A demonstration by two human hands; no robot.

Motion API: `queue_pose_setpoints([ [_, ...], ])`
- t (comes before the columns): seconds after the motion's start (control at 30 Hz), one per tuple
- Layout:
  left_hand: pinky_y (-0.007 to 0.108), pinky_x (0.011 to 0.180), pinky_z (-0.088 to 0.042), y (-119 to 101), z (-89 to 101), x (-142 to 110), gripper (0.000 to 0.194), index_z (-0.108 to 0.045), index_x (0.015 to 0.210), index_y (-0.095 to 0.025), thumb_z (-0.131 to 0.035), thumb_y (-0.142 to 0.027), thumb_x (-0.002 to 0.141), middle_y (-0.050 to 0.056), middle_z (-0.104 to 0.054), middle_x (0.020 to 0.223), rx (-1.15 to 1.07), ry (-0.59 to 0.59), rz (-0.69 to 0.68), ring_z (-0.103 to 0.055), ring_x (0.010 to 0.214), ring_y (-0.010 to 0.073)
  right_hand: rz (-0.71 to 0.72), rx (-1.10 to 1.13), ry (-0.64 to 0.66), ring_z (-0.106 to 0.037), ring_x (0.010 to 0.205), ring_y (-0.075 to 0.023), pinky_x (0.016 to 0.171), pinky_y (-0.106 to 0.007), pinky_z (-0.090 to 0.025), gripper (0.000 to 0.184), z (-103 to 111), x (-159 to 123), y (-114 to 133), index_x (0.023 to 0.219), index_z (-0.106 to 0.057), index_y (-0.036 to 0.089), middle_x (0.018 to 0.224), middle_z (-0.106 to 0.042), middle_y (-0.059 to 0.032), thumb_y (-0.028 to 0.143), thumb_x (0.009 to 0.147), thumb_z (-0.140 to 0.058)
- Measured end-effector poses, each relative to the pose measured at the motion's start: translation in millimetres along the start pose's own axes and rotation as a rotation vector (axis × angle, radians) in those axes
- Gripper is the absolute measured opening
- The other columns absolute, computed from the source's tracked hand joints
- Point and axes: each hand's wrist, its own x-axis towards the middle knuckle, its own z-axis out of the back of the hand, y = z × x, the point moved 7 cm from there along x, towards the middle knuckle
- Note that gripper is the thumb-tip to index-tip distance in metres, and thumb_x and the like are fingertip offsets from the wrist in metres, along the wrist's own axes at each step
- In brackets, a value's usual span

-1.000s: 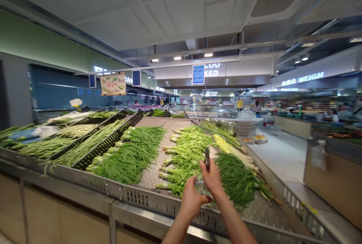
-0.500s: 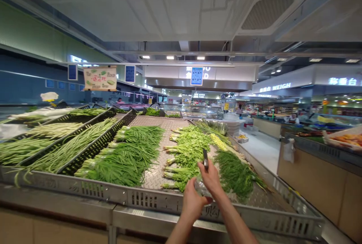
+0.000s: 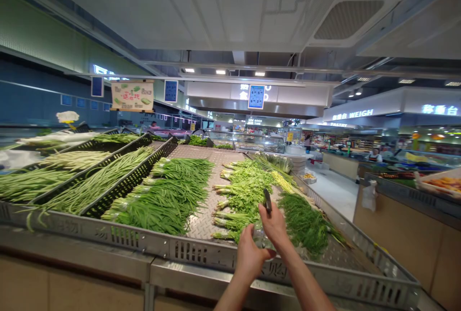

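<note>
My left hand (image 3: pixel 249 255) is curled around a clear, shiny plastic item (image 3: pixel 262 240), whose exact kind I cannot make out. Above it and to the right, my right hand (image 3: pixel 274 224) is closed on a slim dark tool (image 3: pixel 267 200) that pokes up past the fingers; its lower part is hidden in the palm. Both hands hover over the front edge of a metal display tray (image 3: pixel 201 227). Just beyond them lie bundles of leafy celery-like greens (image 3: pixel 245 186). Feathery dark green herbs (image 3: pixel 302 222) rest to the right of my right hand.
Bundled chives (image 3: pixel 169 195) lie left of the greens. Black slatted dividers (image 3: pixel 133 174) separate them from long green beans (image 3: pixel 104 181). The tray's raised slotted rim (image 3: pixel 144 242) runs along the front. An aisle (image 3: pixel 334 188) and another produce counter (image 3: pixel 406 234) are on the right.
The whole scene has shifted slightly rightward in the picture, and the hands with it. Both hands keep nearly the same pose and hold.
</note>
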Motion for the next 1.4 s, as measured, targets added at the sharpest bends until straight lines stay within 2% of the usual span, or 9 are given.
queue_pose_setpoints([
  [0.3, 0.026, 0.085, -0.034, 4.7, -3.7, 0.5, 0.074, -0.044, 0.104, -0.013, -0.072, -0.019, 0.037, 0.009, -0.048, 0.108, 0.027, 0.001, -0.034, -0.044, 0.1, 0.0222, -0.008, 0.084, 0.06, -0.048, 0.056, -0.0128, 0.053, -0.022, -0.034, 0.039, -3.5, -4.9, -3.2, 0.081, -0.051, 0.016, 0.063, -0.054, 0.0001, 0.051, 0.067, -0.04],
  [0.47, 0.025, 0.084, -0.035, 3.5, -4.4, -0.1, 0.074, -0.043, 0.105, -0.012, -0.072, -0.019, 0.037, 0.008, -0.05, 0.106, 0.015, 0.016, -0.043, -0.046, 0.097, 0.021, 0.004, 0.096, 0.045, -0.048, 0.054, -0.0123, 0.052, -0.022, -0.034, 0.037, -1.1, -4.3, -2.9, 0.08, -0.052, 0.016, 0.061, -0.053, 0.0004, 0.049, 0.067, -0.042],
  [0.6, 0.025, 0.076, -0.038, -1.2, -1.8, -1.3, 0.065, -0.047, 0.099, -0.014, -0.071, -0.02, 0.039, 0.006, -0.054, 0.098, 0.011, 0.024, -0.058, -0.05, 0.089, 0.0197, 0.049, 0.045, 0.042, -0.048, 0.055, -0.0122, 0.051, -0.021, -0.032, 0.034, 0.3, -4.1, 3.1, 0.078, -0.051, 0.017, 0.062, -0.054, 0.0, 0.047, 0.068, -0.04],
  [0.8, 0.024, 0.074, -0.038, -6.4, 5.6, 0.8, 0.061, -0.049, 0.094, -0.015, -0.072, -0.021, 0.038, 0.004, -0.055, 0.093, 0.069, -0.019, -0.069, -0.05, 0.086, 0.0195, 0.041, -0.045, 0.022, -0.043, 0.048, -0.0109, 0.046, -0.02, -0.028, 0.034, -0.3, -1.2, 5.8, 0.07, -0.047, 0.018, 0.055, -0.05, 0.0016, 0.05, 0.07, -0.036],
  [1.0, 0.025, 0.073, -0.038, -4.8, 5.1, 2.6, 0.06, -0.049, 0.095, -0.015, -0.071, -0.022, 0.039, 0.004, -0.055, 0.093, 0.073, -0.007, -0.077, -0.05, 0.086, 0.0198, 0.054, 0.089, 0.05, -0.048, 0.058, -0.0132, 0.053, -0.022, -0.033, 0.036, -3.9, -1.1, 6.5, 0.08, -0.049, 0.016, 0.066, -0.053, -0.0014, 0.049, 0.069, -0.04],
  [1.3, 0.024, 0.069, -0.038, -0.9, 3.8, 5.9, 0.059, -0.05, 0.094, -0.014, -0.071, -0.02, 0.039, 0.005, -0.057, 0.09, 0.031, 0.021, -0.074, -0.052, 0.08, 0.0178, 0.066, 0.104, 0.029, -0.046, 0.054, -0.0116, 0.051, -0.021, -0.033, 0.038, -3.1, -1.9, 7.6, 0.081, -0.053, 0.015, 0.062, -0.053, -0.0002, 0.048, 0.066, -0.042],
  [1.4, 0.023, 0.065, -0.039, 0.3, 1.3, 11.9, 0.057, -0.051, 0.09, -0.014, -0.072, -0.02, 0.038, 0.003, -0.058, 0.085, 0.047, 0.07, -0.054, -0.052, 0.074, 0.0166, 0.048, 0.099, 0.041, -0.046, 0.054, -0.0113, 0.051, -0.021, -0.033, 0.037, -5.5, -0.2, 7.1, 0.081, -0.052, 0.015, 0.063, -0.053, -0.0002, 0.048, 0.066, -0.043],
])
